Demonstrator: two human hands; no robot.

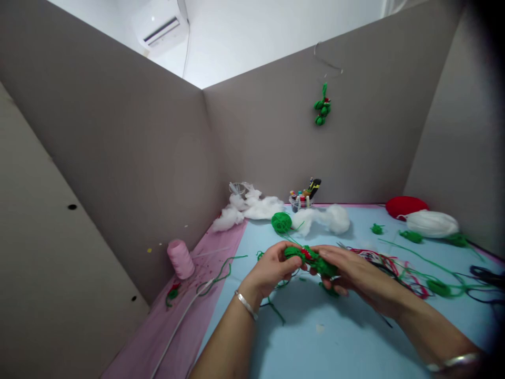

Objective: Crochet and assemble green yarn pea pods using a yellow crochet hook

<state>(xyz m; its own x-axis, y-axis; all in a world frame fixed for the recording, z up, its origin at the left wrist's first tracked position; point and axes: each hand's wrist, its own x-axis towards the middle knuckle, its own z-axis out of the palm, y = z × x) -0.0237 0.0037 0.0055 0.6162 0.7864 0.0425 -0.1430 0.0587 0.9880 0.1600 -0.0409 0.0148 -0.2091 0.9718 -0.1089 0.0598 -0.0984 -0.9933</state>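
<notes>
Between my two hands is a green crocheted piece (325,267) with a small red patch near its middle. My left hand (275,266) pinches its left end between thumb and fingers. The fingers of my right hand (347,266) wrap over its right part, hiding some of it. Both hands are raised slightly above the blue table cover (300,342). Loose green yarn ends trail below my left hand. Behind the hands lies a ball of green yarn (281,222). Scissors show partly beyond my right hand.
White stuffing (264,207) lies at the back, beside a clear cup of pens (302,201). A pink thread cone (181,259) stands left. White yarn (432,223), red yarn (406,207) and tangled strands lie right. A similar green piece (322,108) hangs on the grey partition.
</notes>
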